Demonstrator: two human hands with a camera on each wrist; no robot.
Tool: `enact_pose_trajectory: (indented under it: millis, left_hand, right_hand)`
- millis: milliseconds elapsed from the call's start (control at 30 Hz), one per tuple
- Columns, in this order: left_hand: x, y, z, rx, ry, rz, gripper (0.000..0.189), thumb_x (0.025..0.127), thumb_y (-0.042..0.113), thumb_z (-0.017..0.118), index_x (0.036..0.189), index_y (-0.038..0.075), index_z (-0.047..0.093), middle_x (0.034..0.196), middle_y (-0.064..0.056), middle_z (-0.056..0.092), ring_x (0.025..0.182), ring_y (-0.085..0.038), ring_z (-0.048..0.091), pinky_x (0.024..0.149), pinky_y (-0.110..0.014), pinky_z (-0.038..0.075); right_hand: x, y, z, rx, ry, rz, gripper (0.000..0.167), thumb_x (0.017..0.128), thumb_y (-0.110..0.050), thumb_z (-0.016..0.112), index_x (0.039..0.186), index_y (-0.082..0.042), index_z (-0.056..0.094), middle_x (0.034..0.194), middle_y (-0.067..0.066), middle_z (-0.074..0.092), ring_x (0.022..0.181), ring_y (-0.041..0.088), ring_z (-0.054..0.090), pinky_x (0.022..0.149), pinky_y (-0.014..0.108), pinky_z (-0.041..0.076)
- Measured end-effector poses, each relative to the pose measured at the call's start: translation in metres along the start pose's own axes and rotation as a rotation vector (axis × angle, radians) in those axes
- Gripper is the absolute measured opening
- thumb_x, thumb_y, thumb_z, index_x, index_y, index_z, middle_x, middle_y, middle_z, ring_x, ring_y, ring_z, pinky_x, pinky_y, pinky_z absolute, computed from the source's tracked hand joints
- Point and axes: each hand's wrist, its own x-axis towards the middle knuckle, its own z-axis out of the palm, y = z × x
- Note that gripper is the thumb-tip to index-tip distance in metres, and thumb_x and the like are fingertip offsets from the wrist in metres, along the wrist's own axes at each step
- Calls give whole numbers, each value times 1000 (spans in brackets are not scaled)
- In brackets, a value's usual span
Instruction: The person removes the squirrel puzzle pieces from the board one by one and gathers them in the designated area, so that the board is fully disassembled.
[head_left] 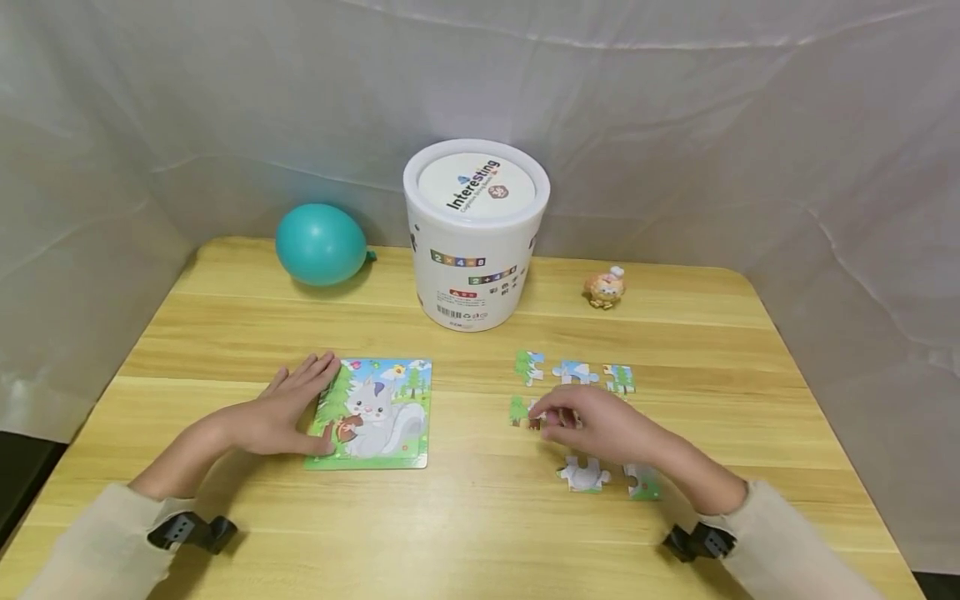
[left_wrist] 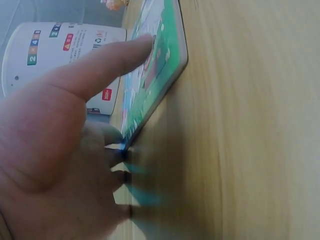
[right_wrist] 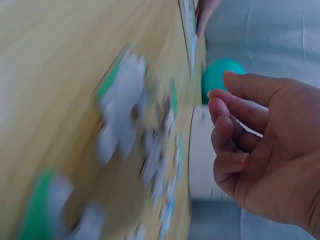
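Observation:
My left hand (head_left: 288,412) rests at the left side of a square picture puzzle board (head_left: 415,454) showing a grey squirrel with an acorn. In the left wrist view, the thumb (left_wrist: 117,57) lies over the board's face, while the other fingers reach along its edge. My right hand (head_left: 600,421) is over the loose jigsaw pieces on the right, its fingers loosely bent and nothing visible between thumb and index finger. A tree piece (head_left: 518,411) sits right by its fingertips. Closer to me lie a grey-and-white piece (head_left: 584,475) and a green-edged piece (head_left: 643,485), partly behind the wrist.
Above the right hand lie a green tree piece (head_left: 527,367), a blue piece (head_left: 576,372) and another tree piece (head_left: 620,378). A white lidded bucket (head_left: 476,275) stands at the back, between a teal balloon (head_left: 321,244) and a small orange figurine (head_left: 604,289).

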Motion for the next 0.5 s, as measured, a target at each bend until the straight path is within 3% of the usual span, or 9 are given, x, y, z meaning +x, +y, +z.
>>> enact_pose_trajectory:
  millis: [267, 500]
  left_hand:
    - [-3, -5, -4, 18, 98, 36, 121, 77, 52, 84, 162, 0, 15, 167, -28, 7, 151, -52, 7, 114, -72, 13]
    - [-11, -6, -4, 69, 40, 31, 136, 66, 57, 88, 161, -3, 11, 166, -29, 8, 151, -52, 3, 114, -73, 3]
  right_hand:
    - [49, -38, 18, 26, -29, 3, 27, 99, -18, 69, 124, -9, 71, 90, -13, 64, 78, 8, 58, 68, 27, 52]
    - [94, -64, 42, 108, -20, -58, 31, 98, -15, 69, 127, -5, 69, 97, -6, 67, 87, 8, 61, 78, 26, 54]
